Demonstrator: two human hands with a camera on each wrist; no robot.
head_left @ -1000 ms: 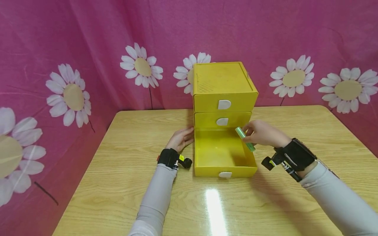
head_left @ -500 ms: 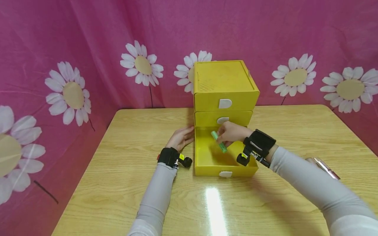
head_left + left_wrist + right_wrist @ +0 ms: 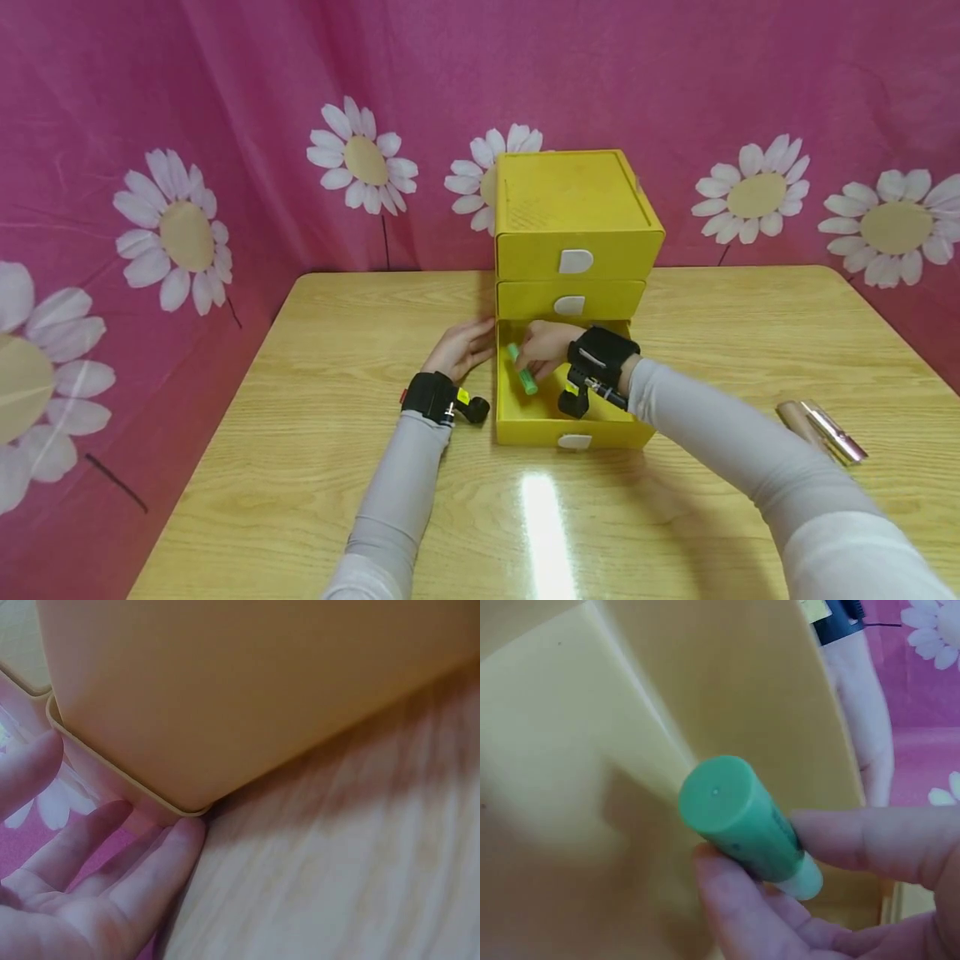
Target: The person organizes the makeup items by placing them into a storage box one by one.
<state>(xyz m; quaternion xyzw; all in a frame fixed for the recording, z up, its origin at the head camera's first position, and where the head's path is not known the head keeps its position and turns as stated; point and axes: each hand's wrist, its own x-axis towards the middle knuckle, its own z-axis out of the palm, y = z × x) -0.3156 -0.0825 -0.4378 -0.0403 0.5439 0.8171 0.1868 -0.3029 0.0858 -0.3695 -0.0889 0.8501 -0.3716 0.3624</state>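
A yellow three-tier drawer unit (image 3: pixel 577 192) stands on the table, its bottom drawer (image 3: pixel 517 432) pulled out. My right hand (image 3: pixel 546 343) is over the left part of that drawer, pinching a small green cylindrical tube (image 3: pixel 522 369) between thumb and fingers. In the right wrist view the tube (image 3: pixel 731 810) has a round flat green end towards the camera and a pale far end; it is held tilted above the drawer floor. My left hand (image 3: pixel 457 350) lies along the unit's left side, with extended fingertips touching the casing edge (image 3: pixel 127 776) in the left wrist view.
Two shiny pinkish-gold tubes (image 3: pixel 822 432) lie side by side on the wooden table (image 3: pixel 300 467), right of the drawers. The upper two drawers, with white pull tabs (image 3: pixel 576 261), are closed. A pink curtain with daisies (image 3: pixel 630 75) hangs behind.
My right hand has carried the green tube leftward from the drawer's right side to its left part and slightly lower. The gold tubes have come into view. My left hand stays put.
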